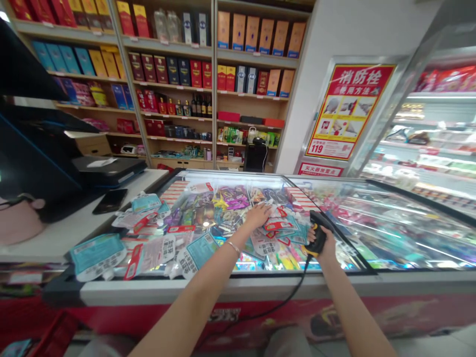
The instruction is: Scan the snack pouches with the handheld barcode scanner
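My left hand (259, 215), with a bracelet at the wrist, lies on the glass top with its fingers stretched over the edge of a pile of spouted pouches (286, 225). These are teal, white and red and overlap one another. Just right of the pile, my right hand (326, 243) is wrapped round a black and yellow barcode scanner (316, 233), its head pointing up and slightly left. The scanner's cable (297, 290) runs down to the left over the front edge. More flat pouches (98, 253) lie on the left part of the glass, some overhanging the front left corner.
Colourful packets show beneath the glass of the chest freezer (297, 280). A counter on the left bears a phone (110, 201), a black printer-like device (107, 168) and a pink container (18, 220). Behind stand shelves of boxes and bottles. A red basket (52, 337) is at lower left.
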Action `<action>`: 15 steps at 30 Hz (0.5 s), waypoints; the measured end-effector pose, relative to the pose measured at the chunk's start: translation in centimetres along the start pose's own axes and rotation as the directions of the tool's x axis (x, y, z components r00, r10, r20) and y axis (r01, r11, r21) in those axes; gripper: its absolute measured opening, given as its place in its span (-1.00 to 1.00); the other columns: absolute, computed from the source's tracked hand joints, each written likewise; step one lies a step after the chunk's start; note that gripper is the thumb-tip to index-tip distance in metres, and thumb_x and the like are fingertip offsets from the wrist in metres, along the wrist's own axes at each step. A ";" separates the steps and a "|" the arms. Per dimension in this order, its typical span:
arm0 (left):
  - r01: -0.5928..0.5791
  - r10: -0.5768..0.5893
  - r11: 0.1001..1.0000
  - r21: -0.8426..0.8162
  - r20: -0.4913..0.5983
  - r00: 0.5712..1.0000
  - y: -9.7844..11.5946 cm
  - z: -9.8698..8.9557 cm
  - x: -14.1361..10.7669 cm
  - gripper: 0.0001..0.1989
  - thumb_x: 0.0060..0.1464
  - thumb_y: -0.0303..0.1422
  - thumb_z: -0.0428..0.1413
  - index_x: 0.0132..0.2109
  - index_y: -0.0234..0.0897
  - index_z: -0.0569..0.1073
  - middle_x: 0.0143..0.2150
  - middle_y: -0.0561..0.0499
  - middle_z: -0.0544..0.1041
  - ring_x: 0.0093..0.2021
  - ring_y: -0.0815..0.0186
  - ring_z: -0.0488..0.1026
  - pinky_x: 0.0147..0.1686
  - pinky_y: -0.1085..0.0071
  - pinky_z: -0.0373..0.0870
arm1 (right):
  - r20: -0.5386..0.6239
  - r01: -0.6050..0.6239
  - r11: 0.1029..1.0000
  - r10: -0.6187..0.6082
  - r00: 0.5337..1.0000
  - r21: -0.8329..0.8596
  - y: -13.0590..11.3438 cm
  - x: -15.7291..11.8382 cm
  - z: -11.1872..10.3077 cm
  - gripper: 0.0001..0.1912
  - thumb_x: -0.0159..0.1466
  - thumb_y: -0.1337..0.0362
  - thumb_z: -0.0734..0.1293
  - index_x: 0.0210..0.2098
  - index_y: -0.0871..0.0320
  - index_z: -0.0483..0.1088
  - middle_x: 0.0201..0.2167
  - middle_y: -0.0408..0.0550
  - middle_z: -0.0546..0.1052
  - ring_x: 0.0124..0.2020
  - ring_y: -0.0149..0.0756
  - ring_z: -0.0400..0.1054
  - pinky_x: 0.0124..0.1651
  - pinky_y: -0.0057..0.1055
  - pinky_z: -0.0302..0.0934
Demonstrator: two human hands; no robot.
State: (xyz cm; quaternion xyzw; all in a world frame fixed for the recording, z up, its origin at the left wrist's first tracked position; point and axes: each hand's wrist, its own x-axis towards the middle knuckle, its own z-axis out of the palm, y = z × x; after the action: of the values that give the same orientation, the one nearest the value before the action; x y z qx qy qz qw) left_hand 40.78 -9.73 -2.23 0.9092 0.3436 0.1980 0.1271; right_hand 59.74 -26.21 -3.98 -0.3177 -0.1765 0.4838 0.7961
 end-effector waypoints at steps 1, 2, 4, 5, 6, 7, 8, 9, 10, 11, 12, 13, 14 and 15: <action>0.014 -0.014 1.000 0.008 0.009 1.000 -0.1 0.1 0.0 -0.54 0.26 -0.17 -0.25 0.24 -0.01 0.24 0.31 0.06 0.22 0.30 0.24 0.11 0.23 0.18 0.11 | -0.004 -0.005 1.000 0.005 1.000 -0.009 0.1 0.1 -0.1 -0.81 0.00 0.24 0.33 -0.42 0.15 0.25 -0.62 -0.25 0.24 -0.68 -0.54 0.09 -0.68 -0.64 0.14; 0.027 -0.027 1.000 0.013 0.015 1.000 -0.2 0.2 0.0 -0.53 0.26 -0.16 -0.26 0.25 -0.01 0.23 0.32 0.06 0.19 0.30 0.23 0.10 0.22 0.17 0.11 | -0.007 -0.009 1.000 0.009 1.000 -0.018 0.2 0.1 -0.1 -0.81 0.00 0.24 0.33 -0.42 0.15 0.25 -0.62 -0.25 0.24 -0.68 -0.54 0.10 -0.68 -0.64 0.14; 0.052 -0.052 0.999 0.015 0.022 0.998 0.0 0.4 -0.2 -0.51 0.27 -0.13 -0.29 0.26 -0.01 0.21 0.34 0.05 0.15 0.31 0.19 0.09 0.21 0.12 0.13 | -0.012 -0.016 0.999 0.015 1.000 -0.029 0.3 0.2 -0.2 -0.79 -0.02 0.24 0.34 -0.42 0.16 0.25 -0.61 -0.25 0.24 -0.68 -0.55 0.11 -0.68 -0.64 0.14; 0.065 -0.066 0.998 0.012 0.027 0.997 0.2 0.4 -0.3 -0.50 0.27 -0.12 -0.30 0.27 -0.01 0.20 0.35 0.05 0.14 0.31 0.17 0.08 0.20 0.09 0.15 | -0.014 -0.016 0.999 0.015 1.000 -0.034 0.3 0.2 -0.1 -0.78 -0.03 0.24 0.35 -0.42 0.16 0.25 -0.61 -0.25 0.23 -0.68 -0.55 0.11 -0.68 -0.64 0.15; 0.073 -0.073 0.997 0.011 0.032 0.997 0.4 0.3 -0.4 -0.50 0.27 -0.12 -0.31 0.27 0.00 0.20 0.35 0.04 0.14 0.31 0.16 0.09 0.19 0.07 0.16 | -0.017 -0.017 0.999 0.016 1.000 -0.044 0.2 0.1 0.0 -0.77 -0.03 0.24 0.36 -0.42 0.16 0.25 -0.61 -0.25 0.22 -0.68 -0.55 0.10 -0.68 -0.64 0.15; 0.070 -0.071 0.997 0.015 0.032 0.997 0.7 0.1 -0.5 -0.51 0.27 -0.11 -0.30 0.26 0.01 0.21 0.35 0.05 0.14 0.30 0.15 0.10 0.18 0.05 0.16 | -0.025 -0.015 0.998 0.013 1.000 -0.056 0.0 0.0 0.2 -0.76 -0.03 0.24 0.36 -0.42 0.17 0.25 -0.61 -0.25 0.21 -0.68 -0.55 0.10 -0.69 -0.63 0.14; 0.062 -0.062 0.998 0.025 0.012 0.998 0.8 -0.4 -0.7 -0.52 0.27 -0.11 -0.29 0.25 0.03 0.23 0.34 0.06 0.15 0.30 0.15 0.11 0.19 0.03 0.14 | -0.034 -0.008 0.998 0.006 0.999 -0.070 -0.2 -0.2 0.5 -0.76 -0.03 0.23 0.36 -0.41 0.16 0.24 -0.60 -0.25 0.21 -0.69 -0.55 0.09 -0.70 -0.63 0.14; 0.053 -0.052 0.998 0.041 -0.036 0.998 0.8 -1.2 -1.0 -0.53 0.27 -0.12 -0.28 0.22 0.03 0.26 0.33 0.06 0.18 0.29 0.15 0.12 0.21 0.02 0.10 | -0.037 0.005 0.997 -0.008 0.999 -0.083 -0.5 -0.4 1.1 -0.76 -0.03 0.23 0.36 -0.41 0.16 0.24 -0.60 -0.25 0.21 -0.69 -0.55 0.09 -0.71 -0.62 0.13; 0.049 -0.042 0.997 0.061 -0.115 0.992 0.5 -2.3 -1.3 -0.55 0.27 -0.14 -0.27 0.19 0.01 0.30 0.32 0.05 0.20 0.28 0.17 0.13 0.23 0.02 0.05 | -0.038 0.027 0.996 -0.030 0.999 -0.091 -0.9 -0.7 1.8 -0.77 -0.01 0.23 0.35 -0.41 0.15 0.25 -0.60 -0.24 0.21 -0.69 -0.54 0.09 -0.72 -0.61 0.12; 0.058 -0.039 0.995 0.079 -0.218 0.975 -0.1 -3.8 -1.8 -0.57 0.27 -0.17 -0.25 0.17 -0.01 0.33 0.30 0.03 0.23 0.27 0.18 0.14 0.25 0.03 0.00 | -0.020 0.054 0.995 -0.056 0.998 -0.085 -1.4 -1.1 2.8 -0.80 0.00 0.24 0.34 -0.40 0.15 0.26 -0.60 -0.22 0.21 -0.70 -0.54 0.08 -0.73 -0.60 0.12; 0.086 -0.051 0.992 0.091 -0.334 0.941 -1.0 -5.6 -2.5 -0.58 0.27 -0.20 -0.23 0.15 -0.06 0.35 0.28 0.00 0.26 0.26 0.19 0.16 0.26 0.05 -0.03 | 0.016 0.080 0.994 -0.079 0.997 -0.074 -1.8 -1.6 3.9 -0.83 0.01 0.27 0.32 -0.39 0.14 0.28 -0.60 -0.20 0.21 -0.70 -0.52 0.08 -0.73 -0.59 0.11; 0.130 -0.078 0.988 0.087 -0.445 0.892 -2.4 -7.7 -3.4 -0.59 0.27 -0.22 -0.21 0.14 -0.12 0.35 0.26 -0.05 0.29 0.24 0.18 0.18 0.26 0.08 -0.03 | 0.052 0.099 0.993 -0.096 0.994 -0.063 -2.2 -2.1 5.3 -0.87 0.04 0.29 0.29 -0.38 0.14 0.30 -0.60 -0.18 0.20 -0.70 -0.52 0.07 -0.74 -0.59 0.10; 0.184 -0.120 0.980 0.073 -0.518 0.847 -4.1 -10.1 -4.6 -0.60 0.25 -0.23 -0.16 0.14 -0.17 0.34 0.22 -0.11 0.32 0.20 0.15 0.22 0.24 0.10 0.01 | 0.114 0.092 0.993 -0.084 0.990 -0.068 -2.4 -2.6 6.7 -0.90 0.08 0.30 0.25 -0.36 0.12 0.33 -0.59 -0.14 0.22 -0.69 -0.50 0.09 -0.72 -0.57 0.11; 0.252 -0.176 0.966 0.056 -0.570 0.802 -6.2 -12.4 -6.0 -0.60 0.22 -0.25 -0.12 0.14 -0.23 0.34 0.18 -0.17 0.35 0.17 0.11 0.25 0.20 0.12 0.07 | 0.172 0.093 0.993 -0.079 0.982 -0.078 -2.5 -3.1 8.3 -0.89 0.11 0.32 0.22 -0.36 0.11 0.34 -0.59 -0.11 0.23 -0.69 -0.49 0.09 -0.73 -0.56 0.10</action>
State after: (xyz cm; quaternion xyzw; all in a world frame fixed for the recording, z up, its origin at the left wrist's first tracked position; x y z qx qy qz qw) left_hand 27.50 -8.07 4.91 0.7725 0.4782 0.4175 -0.0169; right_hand 55.04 -26.98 3.86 -0.3015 -0.2771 0.4662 0.7843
